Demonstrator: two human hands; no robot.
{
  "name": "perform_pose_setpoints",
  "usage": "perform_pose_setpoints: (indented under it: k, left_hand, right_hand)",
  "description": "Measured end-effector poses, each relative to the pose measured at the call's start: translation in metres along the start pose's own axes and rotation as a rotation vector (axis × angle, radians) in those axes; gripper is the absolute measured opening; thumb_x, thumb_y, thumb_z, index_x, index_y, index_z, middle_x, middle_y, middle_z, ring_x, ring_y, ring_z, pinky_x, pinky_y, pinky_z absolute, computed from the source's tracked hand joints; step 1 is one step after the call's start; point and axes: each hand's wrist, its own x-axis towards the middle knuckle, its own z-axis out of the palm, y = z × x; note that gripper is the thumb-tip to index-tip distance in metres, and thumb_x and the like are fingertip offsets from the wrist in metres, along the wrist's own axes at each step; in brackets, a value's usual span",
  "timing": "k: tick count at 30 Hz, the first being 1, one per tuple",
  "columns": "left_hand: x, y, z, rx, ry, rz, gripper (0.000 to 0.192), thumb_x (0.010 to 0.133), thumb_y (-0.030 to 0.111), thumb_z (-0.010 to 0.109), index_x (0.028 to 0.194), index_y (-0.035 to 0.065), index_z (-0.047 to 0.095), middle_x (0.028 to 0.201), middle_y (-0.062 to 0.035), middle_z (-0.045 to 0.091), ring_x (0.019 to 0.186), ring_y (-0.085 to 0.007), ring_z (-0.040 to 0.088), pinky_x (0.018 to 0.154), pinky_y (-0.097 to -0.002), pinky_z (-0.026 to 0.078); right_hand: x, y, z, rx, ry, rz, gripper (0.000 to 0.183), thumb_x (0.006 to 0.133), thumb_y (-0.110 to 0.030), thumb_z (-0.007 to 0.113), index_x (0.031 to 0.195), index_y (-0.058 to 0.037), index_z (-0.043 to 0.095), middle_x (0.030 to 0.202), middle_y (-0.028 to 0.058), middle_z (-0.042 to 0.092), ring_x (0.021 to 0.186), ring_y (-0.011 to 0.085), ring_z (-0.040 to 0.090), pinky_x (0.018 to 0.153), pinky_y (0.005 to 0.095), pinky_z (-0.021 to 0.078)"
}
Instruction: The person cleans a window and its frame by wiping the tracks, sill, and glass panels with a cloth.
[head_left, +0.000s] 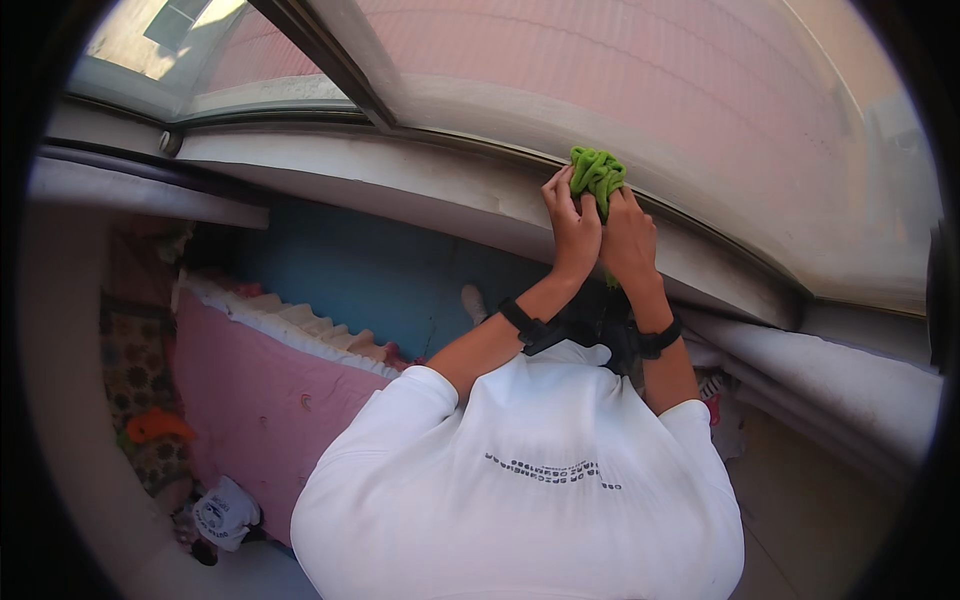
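Observation:
A bunched, twisted green cloth (598, 174) is gripped between my two hands above the window sill (420, 169). My left hand (574, 229) holds its left and lower side, fingers curled around the folds. On the other side, my right hand (630, 234) grips the cloth, and its fingertips are partly hidden in the folds. The hands lie close together, wrists almost touching. Just beyond the cloth runs the metal track of the window frame (487, 146), with a large glass pane (630, 82) behind it. A small green bit shows below my hands, mostly hidden.
A bed with a pink cover (262, 397) and ruffled edge stands to the left, above a blue floor (352, 262). White curtains (825, 360) hang at right. An orange toy (159, 426) and a white printed garment (226, 512) lie at far left; whether someone wears it is unclear.

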Motion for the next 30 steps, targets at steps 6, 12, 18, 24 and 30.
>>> perform_pose_setpoints:
  k: [6,12,18,24,30]
  left_hand:
    - [-0.05,-0.003,0.084,-0.101,-0.31,-0.168,0.05,0.093,0.01,0.057,0.141,-0.0017,0.049,0.135,-0.0169,0.039,0.126,-0.0294,0.046,0.107,-0.0371,0.041]
    - [-0.054,-0.022,0.113,-0.055,-0.632,-0.184,0.056,0.089,0.012,0.063,0.143,0.001,0.053,0.132,-0.0169,0.044,0.123,-0.0284,0.051,0.1,-0.0344,0.048]
    - [0.006,0.001,0.052,0.056,-0.853,-0.122,0.049,0.093,0.012,0.065,0.141,0.006,0.057,0.124,-0.0147,0.056,0.12,-0.0272,0.059,0.096,-0.0342,0.052]
    - [0.035,0.011,-0.052,0.168,-0.577,-0.124,0.042,0.101,0.019,0.061,0.143,0.014,0.056,0.12,-0.0124,0.054,0.109,-0.0224,0.063,0.089,-0.0338,0.055]
    - [0.051,0.014,-0.113,-0.027,-0.144,-0.287,0.038,0.105,0.019,0.055,0.143,0.0151,0.054,0.12,-0.0061,0.055,0.109,-0.014,0.06,0.088,-0.0268,0.051]
  right_hand:
    - [-0.041,0.081,-0.046,-0.027,0.129,0.245,0.035,0.087,-0.027,0.07,0.109,-0.0019,0.061,0.109,0.0192,0.065,0.092,0.0465,0.067,0.076,0.0541,0.054]
    - [-0.062,0.129,-0.052,0.047,0.244,0.395,0.037,0.087,-0.028,0.072,0.111,-0.0014,0.064,0.108,0.0201,0.066,0.096,0.0459,0.065,0.08,0.0535,0.0513]
    - [-0.047,0.097,-0.039,0.272,0.351,0.186,0.04,0.086,-0.03,0.074,0.112,-0.0014,0.066,0.109,0.0214,0.066,0.095,0.0437,0.066,0.08,0.0506,0.0528]
    - [-0.005,0.016,-0.006,0.383,0.256,-0.044,0.038,0.089,-0.032,0.071,0.111,-0.0015,0.065,0.106,0.0204,0.066,0.09,0.0428,0.068,0.075,0.05,0.0559]
    - [0.03,-0.054,0.031,0.478,0.045,-0.184,0.039,0.09,-0.033,0.069,0.108,0.0009,0.064,0.106,0.0199,0.066,0.092,0.0434,0.067,0.077,0.0505,0.0552]
